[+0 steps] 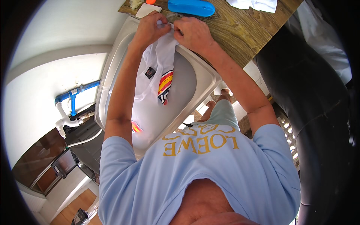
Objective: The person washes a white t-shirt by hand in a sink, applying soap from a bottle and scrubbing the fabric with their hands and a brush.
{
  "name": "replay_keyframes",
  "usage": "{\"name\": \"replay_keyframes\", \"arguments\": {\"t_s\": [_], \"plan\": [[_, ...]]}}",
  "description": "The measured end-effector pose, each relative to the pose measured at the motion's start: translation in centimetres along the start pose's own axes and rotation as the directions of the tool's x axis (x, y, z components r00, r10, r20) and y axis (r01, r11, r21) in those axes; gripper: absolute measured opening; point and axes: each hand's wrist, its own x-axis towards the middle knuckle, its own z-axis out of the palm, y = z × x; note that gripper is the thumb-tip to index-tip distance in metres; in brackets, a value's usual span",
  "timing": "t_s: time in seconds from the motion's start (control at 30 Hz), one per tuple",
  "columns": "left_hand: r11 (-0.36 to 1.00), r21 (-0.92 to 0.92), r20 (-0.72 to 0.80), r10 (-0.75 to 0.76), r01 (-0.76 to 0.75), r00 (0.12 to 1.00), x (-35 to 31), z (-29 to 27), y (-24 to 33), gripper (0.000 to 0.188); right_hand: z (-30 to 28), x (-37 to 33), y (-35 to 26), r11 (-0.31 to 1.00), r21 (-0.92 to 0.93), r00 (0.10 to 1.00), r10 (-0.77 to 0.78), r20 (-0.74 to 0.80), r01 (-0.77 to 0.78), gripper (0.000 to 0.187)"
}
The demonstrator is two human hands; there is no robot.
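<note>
A white garment [161, 52] with a black label and a red, yellow and black printed patch hangs into a pale sink basin [215, 77]. My left hand [152, 30] pinches its upper edge at the far end of the basin. Close beside it, my right hand [193, 33] has its fingers curled shut on the same edge. The lower part of the garment lies in cloudy greyish water, and a second red and yellow patch [136, 126] shows near my left forearm.
Beyond the basin, a wooden tabletop [243, 33] carries a blue oblong object [191, 7], a whitish block [149, 11] and white cloth [257, 4]. At left, a white tap [67, 122] joins a blue pipe [80, 90]. A large black surface [311, 93] stands at right.
</note>
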Motion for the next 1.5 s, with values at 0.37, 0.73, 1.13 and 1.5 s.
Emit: {"name": "replay_keyframes", "arguments": {"t_s": [0.37,0.73,1.13,1.5], "plan": [[1.0,-0.002,0.002,0.007,-0.007,1.0,0.1,0.1,0.0,0.02,0.0,0.0,0.1,1.0,0.001,1.0,-0.005,-0.019,0.005,0.013],[1.0,-0.001,-0.01,0.023,-0.023,1.0,0.0,0.2,-0.2,0.019,0.7,-0.2,0.3,0.999,0.027,0.99,-0.041,-0.135,0.045,0.008],[0.998,-0.053,0.009,-0.014,0.014,1.0,0.1,0.2,-0.5,0.019,-0.1,0.0,-0.1,1.0,0.002,1.0,0.013,0.0,-0.013,0.013],[0.998,-0.04,-0.022,0.052,-0.053,0.998,0.2,0.4,-0.9,0.019,0.0,0.0,0.0,1.0,0.01,1.0,0.008,-0.008,-0.008,0.014]]}}
